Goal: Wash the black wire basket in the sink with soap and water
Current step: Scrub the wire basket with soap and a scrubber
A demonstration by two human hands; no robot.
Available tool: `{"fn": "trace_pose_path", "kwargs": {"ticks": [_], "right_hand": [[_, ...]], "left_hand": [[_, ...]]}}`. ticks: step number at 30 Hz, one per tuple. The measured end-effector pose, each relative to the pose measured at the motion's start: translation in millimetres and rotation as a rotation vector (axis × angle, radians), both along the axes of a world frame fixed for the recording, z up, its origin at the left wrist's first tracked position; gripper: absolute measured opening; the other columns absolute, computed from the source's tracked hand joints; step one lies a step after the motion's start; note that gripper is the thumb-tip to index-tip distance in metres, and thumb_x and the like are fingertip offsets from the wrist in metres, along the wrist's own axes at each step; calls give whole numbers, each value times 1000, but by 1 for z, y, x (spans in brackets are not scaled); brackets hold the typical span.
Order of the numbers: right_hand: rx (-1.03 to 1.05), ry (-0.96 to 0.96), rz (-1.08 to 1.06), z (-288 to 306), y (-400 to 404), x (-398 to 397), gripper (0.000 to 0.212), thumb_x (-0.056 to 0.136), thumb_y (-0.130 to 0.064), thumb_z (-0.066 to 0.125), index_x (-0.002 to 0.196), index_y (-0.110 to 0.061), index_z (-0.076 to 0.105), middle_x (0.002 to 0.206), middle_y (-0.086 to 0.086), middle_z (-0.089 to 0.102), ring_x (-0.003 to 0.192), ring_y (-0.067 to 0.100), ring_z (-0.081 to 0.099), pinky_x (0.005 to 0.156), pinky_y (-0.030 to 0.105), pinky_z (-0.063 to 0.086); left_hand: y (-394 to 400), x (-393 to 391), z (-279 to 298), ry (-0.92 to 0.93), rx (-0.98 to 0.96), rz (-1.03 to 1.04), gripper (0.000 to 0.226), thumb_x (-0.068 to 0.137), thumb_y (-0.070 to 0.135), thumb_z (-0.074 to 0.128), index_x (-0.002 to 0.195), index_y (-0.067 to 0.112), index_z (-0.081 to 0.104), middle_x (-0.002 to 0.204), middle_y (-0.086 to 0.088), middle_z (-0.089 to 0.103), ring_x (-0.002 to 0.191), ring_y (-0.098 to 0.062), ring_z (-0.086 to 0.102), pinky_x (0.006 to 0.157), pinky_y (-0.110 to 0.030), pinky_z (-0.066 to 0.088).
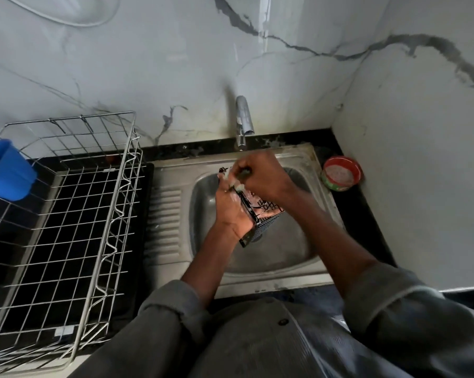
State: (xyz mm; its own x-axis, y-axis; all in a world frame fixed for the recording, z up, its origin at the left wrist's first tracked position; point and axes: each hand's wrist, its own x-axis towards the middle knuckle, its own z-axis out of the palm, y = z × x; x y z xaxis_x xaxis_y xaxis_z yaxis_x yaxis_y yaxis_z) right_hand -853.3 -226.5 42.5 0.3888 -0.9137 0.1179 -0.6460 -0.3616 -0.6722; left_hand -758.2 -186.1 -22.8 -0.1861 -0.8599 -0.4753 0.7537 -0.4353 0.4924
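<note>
Over the sink (306,257), your left hand (230,211) grips the soapy basket (260,216); your right hand's (260,173) fingers curl on its top edge.

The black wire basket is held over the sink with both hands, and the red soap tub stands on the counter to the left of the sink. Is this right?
Not quite. The red soap tub stands on the counter to the right of the sink, in the corner by the wall, as the head view shows. The rest holds: the left hand and right hand hold the black wire basket over the sink.
</note>
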Motion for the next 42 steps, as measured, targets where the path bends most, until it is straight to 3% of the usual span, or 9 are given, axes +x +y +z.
{"fn": "trace_pose_path", "kwargs": {"ticks": [4,6,11,14,22,29,33,38,42], "right_hand": [[132,282,199,4,12,-31,30,77,4,70,88,-21,82,84,-9,76,63,-11,57,66,5,46],[149,319,82,-4,7,-47,29,74,1,73,86,-24,81,87,-8,77,73,-1,65,80,24,57],[269,-196,-348,-29,7,-44,29,88,1,67,107,-18,78,104,-7,74,91,3,68,82,8,50],[483,-502,-515,-53,4,-28,24,91,1,64,102,-16,78,100,2,78,89,15,73,82,35,62],[522,-706,-693,-59,-6,-14,19,88,1,65,96,-9,79,84,5,78,77,19,74,76,36,61],[80,-265,-625,-24,0,-32,39,87,5,59,102,-26,78,100,-13,75,73,-13,61,63,11,51],[27,-146,-363,-17,12,-14,31,91,2,63,104,-22,77,109,-7,70,81,-3,63,67,3,47],[-73,-46,-175,-24,18,-6,25,87,-4,74,103,-23,77,105,-4,66,93,8,62,83,15,51],[-79,-196,-493,-24,8,-7,19,84,-7,78,97,-21,78,101,-5,75,88,5,68,82,25,59]], "left_hand": [[-15,15,-7,40,75,198,74,100,73,28,117,13,68,121,-18,66,111,-35,63,103,-54,44],[-19,24,-9,40,63,198,84,96,81,22,128,15,64,130,-18,62,125,-40,58,94,-59,47],[-27,32,-15,64,40,223,102,91,88,13,149,12,48,135,-23,61,137,-46,49,96,-73,48],[-25,29,-12,-16,48,203,102,93,86,20,149,6,51,135,-24,63,130,-44,57,89,-63,56],[-13,4,-7,-361,-6,109,50,104,62,41,120,26,72,118,-8,74,118,-30,67,100,-49,54],[-15,15,-11,-123,52,103,59,100,70,43,129,26,69,111,-10,75,120,-42,67,100,-70,49],[-17,9,-9,-151,72,121,63,98,73,41,137,31,66,114,-9,76,107,-30,73,83,-48,60],[-23,8,-7,-153,25,178,66,98,72,42,139,25,65,107,-7,76,103,-24,71,87,-38,57],[-20,8,-9,-169,32,134,68,93,82,37,141,38,57,125,-10,73,113,-29,70,79,-45,61]]}}
